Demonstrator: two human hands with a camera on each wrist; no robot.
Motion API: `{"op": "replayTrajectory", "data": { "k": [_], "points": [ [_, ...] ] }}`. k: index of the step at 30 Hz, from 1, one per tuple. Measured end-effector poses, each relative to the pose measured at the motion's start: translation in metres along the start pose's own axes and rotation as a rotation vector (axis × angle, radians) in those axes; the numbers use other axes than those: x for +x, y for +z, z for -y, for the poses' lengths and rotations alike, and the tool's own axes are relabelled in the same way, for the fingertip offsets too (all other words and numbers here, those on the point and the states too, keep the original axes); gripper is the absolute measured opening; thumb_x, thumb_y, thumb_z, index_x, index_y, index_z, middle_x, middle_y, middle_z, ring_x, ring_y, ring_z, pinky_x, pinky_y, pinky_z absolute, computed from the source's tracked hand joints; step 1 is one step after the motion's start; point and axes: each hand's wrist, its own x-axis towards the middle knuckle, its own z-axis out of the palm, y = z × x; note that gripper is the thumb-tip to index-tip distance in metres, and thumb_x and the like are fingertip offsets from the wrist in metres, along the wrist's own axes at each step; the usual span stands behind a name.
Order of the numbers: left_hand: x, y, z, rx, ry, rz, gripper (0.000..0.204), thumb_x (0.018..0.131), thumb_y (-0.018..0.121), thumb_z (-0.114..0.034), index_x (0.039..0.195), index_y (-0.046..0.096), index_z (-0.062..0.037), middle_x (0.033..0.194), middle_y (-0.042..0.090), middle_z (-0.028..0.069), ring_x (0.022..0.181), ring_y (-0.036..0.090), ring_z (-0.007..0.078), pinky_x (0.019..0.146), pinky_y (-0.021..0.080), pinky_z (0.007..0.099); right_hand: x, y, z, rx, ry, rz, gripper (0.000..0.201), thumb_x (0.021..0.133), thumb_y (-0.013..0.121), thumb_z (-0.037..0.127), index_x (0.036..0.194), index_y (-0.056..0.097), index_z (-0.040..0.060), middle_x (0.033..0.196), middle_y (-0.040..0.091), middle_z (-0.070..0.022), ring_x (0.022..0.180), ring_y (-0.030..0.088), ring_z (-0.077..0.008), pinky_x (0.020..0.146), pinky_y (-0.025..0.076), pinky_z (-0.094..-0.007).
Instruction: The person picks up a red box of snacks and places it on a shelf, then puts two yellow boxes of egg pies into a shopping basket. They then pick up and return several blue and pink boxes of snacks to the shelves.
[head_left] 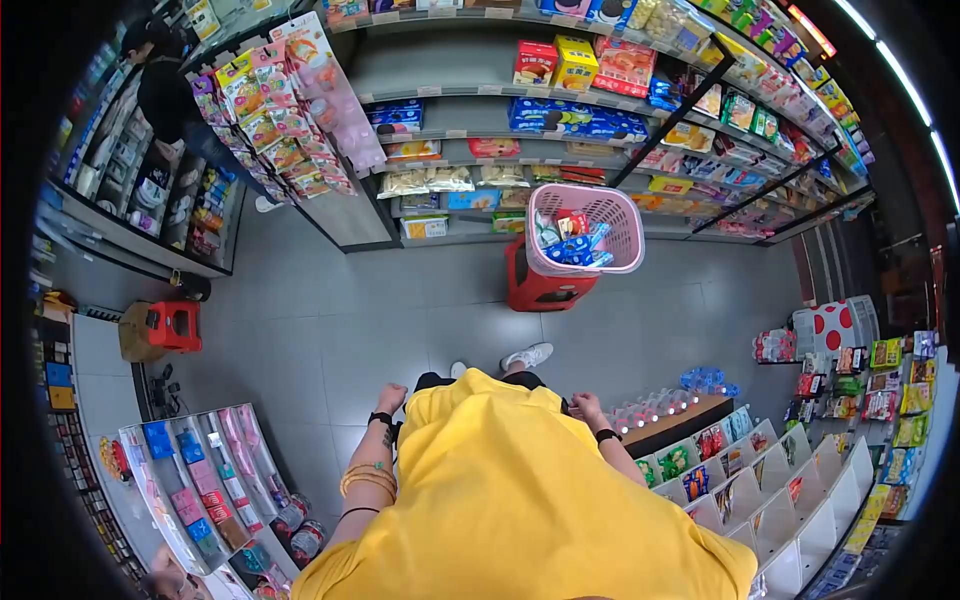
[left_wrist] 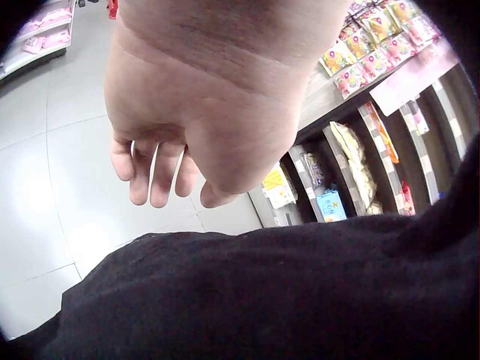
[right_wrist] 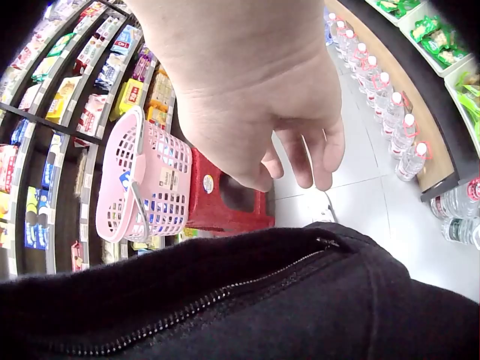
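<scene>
My left hand (head_left: 391,398) hangs beside my body, its fingers loosely curled with nothing in them; the left wrist view shows the same hand (left_wrist: 210,112) over dark cloth and the tiled floor. On the other side, my right hand (head_left: 585,405) hangs the same way, and in the right wrist view its relaxed fingers (right_wrist: 304,161) hold nothing. In front of me a pink plastic basket (head_left: 630,225) sits on a red stool (head_left: 545,285). Inside it lie several packages, among them blue packets (head_left: 570,250) and a red one.
Snack shelves (head_left: 430,75) run along the far side, with hanging candy bags (head_left: 265,110) at their left end. Water bottles (head_left: 650,405) line the floor at right, beside white bins (head_left: 770,470). At left stand a display rack (head_left: 190,480), another red stool (head_left: 175,326) and a person (head_left: 170,95).
</scene>
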Motion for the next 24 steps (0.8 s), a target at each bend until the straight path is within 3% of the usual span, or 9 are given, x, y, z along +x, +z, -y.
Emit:
{"op": "replayTrajectory", "data": {
  "k": [8,14,17,20,24],
  "points": [
    [-0.016,0.000,-0.012,-0.021,0.039,-0.045,0.033,0.075,0.062,-0.030,0.090,0.066,-0.0005,0.089,0.067,0.0199,0.090,0.064,0.0331,0.082,0.049,0.0380,0.008,-0.006,-0.012,0.041,-0.007,0.013,0.027,0.086,0.059,0.022,0.104,0.057,0.0026,0.084,0.064,-0.0094,0.061,0.061,-0.0180,0.051,0.050,-0.0284],
    [-0.009,0.001,-0.005,-0.009,0.035,0.043,0.034,0.076,0.061,-0.031,0.090,0.066,-0.0006,0.093,0.067,0.0203,0.092,0.063,0.0343,0.081,0.048,0.0390,0.003,-0.007,-0.011,0.028,0.008,0.013,0.028,0.085,0.060,0.021,0.108,0.055,0.0040,0.083,0.063,-0.0093,0.063,0.062,-0.0187,0.054,0.051,-0.0307],
    [-0.033,-0.005,-0.025,0.036,0.044,-0.123,0.034,0.076,0.061,-0.031,0.091,0.066,-0.0009,0.095,0.066,0.0202,0.094,0.062,0.0348,0.082,0.048,0.0389,0.008,-0.010,-0.017,0.065,0.004,0.024,0.028,0.085,0.060,0.019,0.108,0.055,0.0040,0.082,0.062,-0.0088,0.064,0.062,-0.0190,0.056,0.052,-0.0310],
    [-0.003,0.003,0.001,-0.059,0.063,-0.051,0.036,0.076,0.060,-0.032,0.094,0.066,-0.0013,0.095,0.066,0.0204,0.095,0.062,0.0354,0.084,0.048,0.0394,-0.002,-0.007,-0.010,0.083,0.007,0.011,0.027,0.083,0.055,0.011,0.108,0.053,0.0007,0.077,0.060,-0.0078,0.059,0.063,-0.0208,0.050,0.050,-0.0307],
    [-0.025,-0.010,-0.024,0.065,0.058,-0.085,0.038,0.075,0.060,-0.033,0.096,0.066,-0.0015,0.096,0.066,0.0207,0.096,0.061,0.0356,0.085,0.047,0.0400,0.011,-0.015,-0.025,0.049,-0.008,0.033,0.028,0.084,0.059,0.018,0.108,0.054,0.0047,0.082,0.061,-0.0084,0.064,0.063,-0.0208,0.056,0.052,-0.0329]
  ]
}}
